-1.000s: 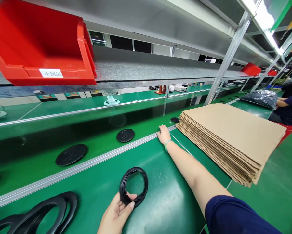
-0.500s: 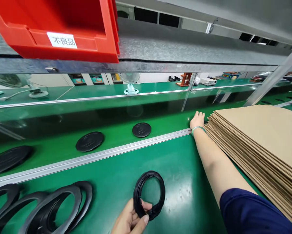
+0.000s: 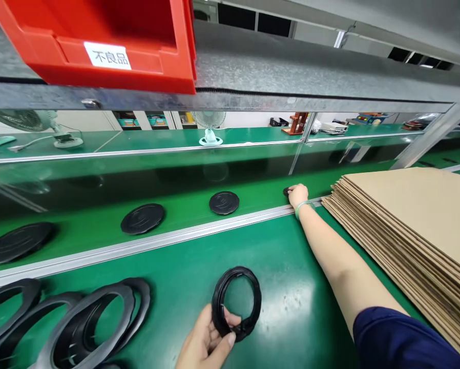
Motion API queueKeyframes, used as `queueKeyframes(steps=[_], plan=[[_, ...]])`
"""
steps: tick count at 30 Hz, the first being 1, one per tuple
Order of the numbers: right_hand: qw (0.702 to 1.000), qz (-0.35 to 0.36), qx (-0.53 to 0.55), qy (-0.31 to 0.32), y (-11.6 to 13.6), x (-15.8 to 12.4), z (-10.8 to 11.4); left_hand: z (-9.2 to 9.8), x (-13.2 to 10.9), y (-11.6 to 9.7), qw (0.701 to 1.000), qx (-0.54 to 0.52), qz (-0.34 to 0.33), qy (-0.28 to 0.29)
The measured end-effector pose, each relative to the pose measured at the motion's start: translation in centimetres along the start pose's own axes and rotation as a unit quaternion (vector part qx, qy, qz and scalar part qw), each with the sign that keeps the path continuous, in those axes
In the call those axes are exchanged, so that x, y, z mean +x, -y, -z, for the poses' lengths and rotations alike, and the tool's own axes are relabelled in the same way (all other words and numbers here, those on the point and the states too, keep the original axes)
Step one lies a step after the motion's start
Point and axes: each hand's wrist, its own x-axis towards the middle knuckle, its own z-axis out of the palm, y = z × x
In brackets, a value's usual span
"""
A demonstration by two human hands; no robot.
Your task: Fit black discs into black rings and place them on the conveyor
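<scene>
My left hand (image 3: 210,335) is closed on a black ring (image 3: 256,302), pinching its lower left side above the green worktop. The ring looks made of several thin layers, like a coil. My right hand (image 3: 298,193) reaches over the metal rail to the green belt, fingers curled at the edge of a small dark disc (image 3: 286,191), mostly hidden by the hand. Further left on the belt lie more flat black discs, the nearest a round black disc (image 3: 224,203). A green bangle circles the right wrist.
Larger black rings (image 3: 128,307) lie overlapping at the lower left. A stack of brown cardboard sheets (image 3: 414,205) stands right of my right arm. Overhead, a red bin (image 3: 149,66) sits on a metal shelf (image 3: 253,97). A metal rail (image 3: 176,234) edges the belt.
My right hand has moved slightly left and its stretched fingers have curled; a dark disc now shows at them. My left hand still holds the ring. The view has shifted slightly.
</scene>
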Motion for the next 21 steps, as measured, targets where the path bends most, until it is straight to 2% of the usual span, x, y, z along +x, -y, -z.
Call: queueKeyframes(steps=[5, 8, 11, 14, 17, 19, 21], plan=[[0.994, 0.04, 0.084, -0.053, 3.0, -4.2, 1.7, -0.1, 0.6, 0.0, 0.999, -0.003, -0.014, -0.032], [0.981, 0.108, 0.138, -0.086, 5.3, -8.5, 3.5, 0.5, 1.2, -0.7, 0.999, 0.014, -0.031, -0.032], [0.96, 0.203, 0.176, -0.08, 7.4, -14.0, 5.4, 1.5, 1.8, -1.3, 0.998, 0.034, -0.044, -0.027], [0.93, 0.311, 0.194, -0.028, 8.7, -19.2, 7.4, 2.1, 2.2, -1.6, 0.996, 0.038, -0.066, -0.05], [0.893, 0.419, 0.159, 0.054, 9.0, -23.3, 9.3, 2.4, 2.3, -1.7, 0.993, 0.039, -0.082, -0.077], [0.88, 0.444, 0.119, 0.12, 8.9, -25.3, 10.0, 2.4, 2.3, -1.9, 0.992, 0.047, -0.084, -0.088], [0.886, 0.413, 0.115, 0.176, 8.8, -26.8, 10.1, 2.3, 2.3, -2.1, 0.991, 0.055, -0.083, -0.092]])
